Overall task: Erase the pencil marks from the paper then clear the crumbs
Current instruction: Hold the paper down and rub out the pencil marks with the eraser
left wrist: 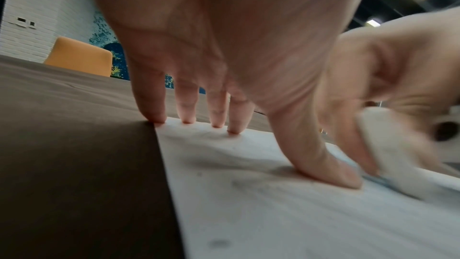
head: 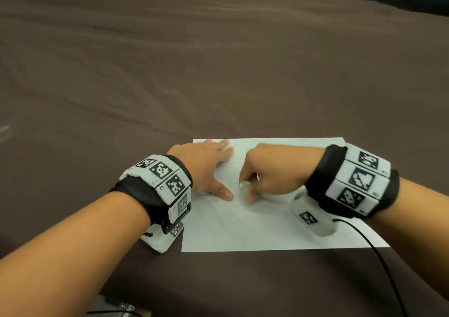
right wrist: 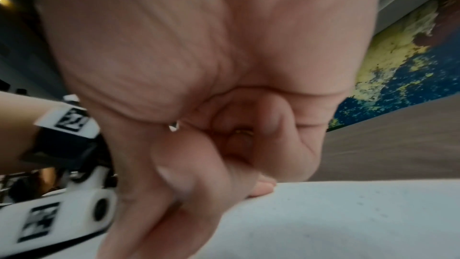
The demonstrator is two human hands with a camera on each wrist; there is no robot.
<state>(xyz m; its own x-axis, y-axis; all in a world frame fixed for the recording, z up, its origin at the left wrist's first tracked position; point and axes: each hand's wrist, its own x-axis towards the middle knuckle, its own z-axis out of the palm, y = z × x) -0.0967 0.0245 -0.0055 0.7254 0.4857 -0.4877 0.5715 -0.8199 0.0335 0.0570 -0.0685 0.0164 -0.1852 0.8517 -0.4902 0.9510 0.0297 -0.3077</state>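
A white sheet of paper [head: 267,229] with faint pencil marks lies on the brown cloth. My left hand [head: 209,168] lies spread on the paper's left part, its straight fingers [left wrist: 186,109] and thumb pressing it flat near the edge. My right hand [head: 262,178] is curled and pinches a white eraser [head: 244,185] against the paper just right of the left thumb. In the left wrist view the eraser [left wrist: 383,145] is blurred and touches the paper [left wrist: 286,214]. The right wrist view shows my curled right hand [right wrist: 199,164] over the paper [right wrist: 348,214]; the eraser is hidden there.
The brown cloth [head: 218,73] covers the whole table around the sheet. A black cable [head: 379,256] runs from the right wrist unit across the paper's right corner to the near edge. An orange chair back [left wrist: 78,56] stands beyond the far edge.
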